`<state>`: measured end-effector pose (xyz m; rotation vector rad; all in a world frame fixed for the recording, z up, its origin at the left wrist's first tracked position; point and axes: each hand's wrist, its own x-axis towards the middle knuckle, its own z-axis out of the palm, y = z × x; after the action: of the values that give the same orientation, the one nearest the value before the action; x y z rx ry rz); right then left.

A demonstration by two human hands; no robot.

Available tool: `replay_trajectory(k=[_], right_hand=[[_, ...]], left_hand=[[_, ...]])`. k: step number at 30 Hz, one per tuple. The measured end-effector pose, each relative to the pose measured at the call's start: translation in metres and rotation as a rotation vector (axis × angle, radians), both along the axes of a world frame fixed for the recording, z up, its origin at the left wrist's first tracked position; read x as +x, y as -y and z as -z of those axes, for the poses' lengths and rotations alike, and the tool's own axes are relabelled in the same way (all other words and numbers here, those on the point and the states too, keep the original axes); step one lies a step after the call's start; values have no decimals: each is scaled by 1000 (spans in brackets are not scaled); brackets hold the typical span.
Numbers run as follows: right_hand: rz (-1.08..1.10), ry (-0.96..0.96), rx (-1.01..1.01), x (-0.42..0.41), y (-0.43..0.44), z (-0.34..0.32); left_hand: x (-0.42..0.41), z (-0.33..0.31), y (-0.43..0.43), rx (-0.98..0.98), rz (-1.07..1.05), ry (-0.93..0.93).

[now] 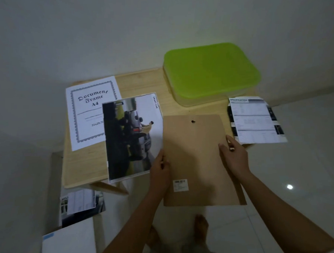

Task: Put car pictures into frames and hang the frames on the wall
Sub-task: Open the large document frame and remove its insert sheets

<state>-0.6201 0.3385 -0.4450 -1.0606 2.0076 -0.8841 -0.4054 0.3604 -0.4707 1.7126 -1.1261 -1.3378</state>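
Pale wood table (pixel 140 83) by white wall (pixel 99 33), both hands gripping brown backing board (pixel 194 154).

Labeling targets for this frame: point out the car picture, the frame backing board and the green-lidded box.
car picture (pixel 131 136): head view, middle of the printed photo.
frame backing board (pixel 194 154): head view, bare brown centre, between the hands.
green-lidded box (pixel 210 70): head view, middle of the lid.
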Motion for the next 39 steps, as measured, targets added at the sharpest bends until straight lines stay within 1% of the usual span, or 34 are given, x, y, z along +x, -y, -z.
replay_trajectory(k=[5, 11, 14, 19, 23, 32, 39], right_hand=[[-67, -28, -27, -45, 13, -3], [-215, -117, 11, -70, 37, 10], [-278, -165, 44, -73, 47, 16], [-368, -181, 70, -66, 59, 23], [-397, -181, 84, -61, 64, 32], [-418, -186, 76, -61, 65, 40], [-467, -262, 75, -58, 57, 37]], left_hand=[[-50, 7, 5, 39, 26, 73], [-84, 12, 11, 57, 16, 178], [-87, 19, 12, 54, -11, 233], [-83, 26, 13, 77, -54, 316], [-82, 29, 13, 92, -68, 383], [-84, 28, 11, 77, -33, 446], [-84, 27, 11, 90, -47, 431]])
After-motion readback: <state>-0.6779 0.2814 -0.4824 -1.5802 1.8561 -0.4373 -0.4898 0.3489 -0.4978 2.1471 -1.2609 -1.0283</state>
